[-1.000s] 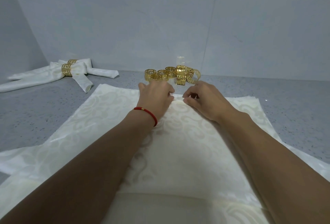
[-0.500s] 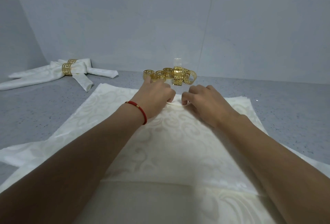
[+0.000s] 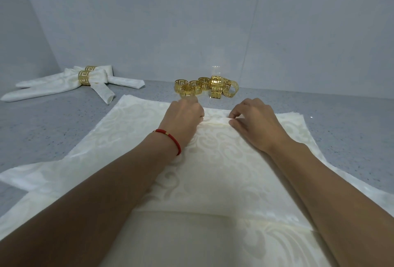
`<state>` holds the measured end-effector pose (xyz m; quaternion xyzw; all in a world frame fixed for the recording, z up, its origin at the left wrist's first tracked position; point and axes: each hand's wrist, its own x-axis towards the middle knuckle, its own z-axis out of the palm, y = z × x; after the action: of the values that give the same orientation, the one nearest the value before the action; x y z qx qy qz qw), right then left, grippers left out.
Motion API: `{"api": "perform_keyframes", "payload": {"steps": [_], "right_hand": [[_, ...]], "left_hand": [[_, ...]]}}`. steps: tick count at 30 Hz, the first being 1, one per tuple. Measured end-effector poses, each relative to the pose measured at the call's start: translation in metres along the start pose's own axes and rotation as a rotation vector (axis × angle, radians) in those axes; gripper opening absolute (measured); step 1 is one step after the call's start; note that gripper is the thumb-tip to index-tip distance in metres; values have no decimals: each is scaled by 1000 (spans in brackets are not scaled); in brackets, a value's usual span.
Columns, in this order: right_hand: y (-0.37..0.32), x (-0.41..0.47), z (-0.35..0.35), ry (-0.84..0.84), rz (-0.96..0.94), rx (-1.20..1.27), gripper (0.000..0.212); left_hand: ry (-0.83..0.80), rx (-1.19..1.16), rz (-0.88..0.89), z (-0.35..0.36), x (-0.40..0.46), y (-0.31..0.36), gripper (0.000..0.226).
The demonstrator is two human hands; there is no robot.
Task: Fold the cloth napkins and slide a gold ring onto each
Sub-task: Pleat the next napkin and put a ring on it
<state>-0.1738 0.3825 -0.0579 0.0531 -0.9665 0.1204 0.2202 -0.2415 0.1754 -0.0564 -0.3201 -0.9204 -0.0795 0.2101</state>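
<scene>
Cream napkin (image 3: 215,173) spread flat on grey counter (image 3: 53,121), pinched fold ridge running left-right at far end; left hand (image 3: 183,117) and right hand (image 3: 253,119) pinching it. Gold rings (image 3: 204,87) just beyond; ringed napkins (image 3: 70,83) far left.

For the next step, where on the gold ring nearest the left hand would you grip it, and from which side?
Pinch the nearest gold ring across its outer band, coming down from above with the left hand. It stands on its rim, opening upward, at the near left of the ring cluster, so that side is likely unobstructed.
</scene>
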Motion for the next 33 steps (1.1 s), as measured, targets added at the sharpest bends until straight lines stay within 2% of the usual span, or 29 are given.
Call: {"api": "perform_keyframes", "payload": {"steps": [3, 5, 8, 9, 11, 15, 19, 23, 25, 27, 29, 33], "right_hand": [[-3, -5, -8, -14, -61, -81, 11], [-7, -8, -16, -60, -93, -121, 19], [-16, -7, -26, -201, -84, -198, 24], [-18, -7, -29, -232, -52, -191, 23], [-20, -7, -31, -232, 26, -116, 18], [-18, -11, -20, -161, 73, -43, 20], [-20, -15, -21, -127, 57, -98, 12], [-28, -27, -26, -74, -76, -222, 9], [-34, -34, -32, -126, -143, -307, 17], [-37, -40, -40, -230, -141, -327, 25], [-35, -46, -39, -238, -110, -269, 25], [-26, -57, -25, 20, 74, 75, 21]], "left_hand": [[46, 125, 28, -6, -5, 4, 6], [71, 217, 98, -11, -11, 6, 21], [0, 276, 215, -20, -19, 8, 16], [-38, 248, 217, -22, -21, 8, 13], [-70, 137, 111, -21, -25, 7, 15], [21, -125, -64, -15, -28, 0, 17], [-60, -20, 22, -14, -28, -2, 21], [0, 166, 76, -25, -35, -1, 8], [20, 261, 156, -36, -40, 5, 22], [-50, 288, 221, -40, -47, 9, 20], [-91, 174, 177, -37, -54, 7, 17], [72, -144, -65, -27, -61, -2, 16]]}}
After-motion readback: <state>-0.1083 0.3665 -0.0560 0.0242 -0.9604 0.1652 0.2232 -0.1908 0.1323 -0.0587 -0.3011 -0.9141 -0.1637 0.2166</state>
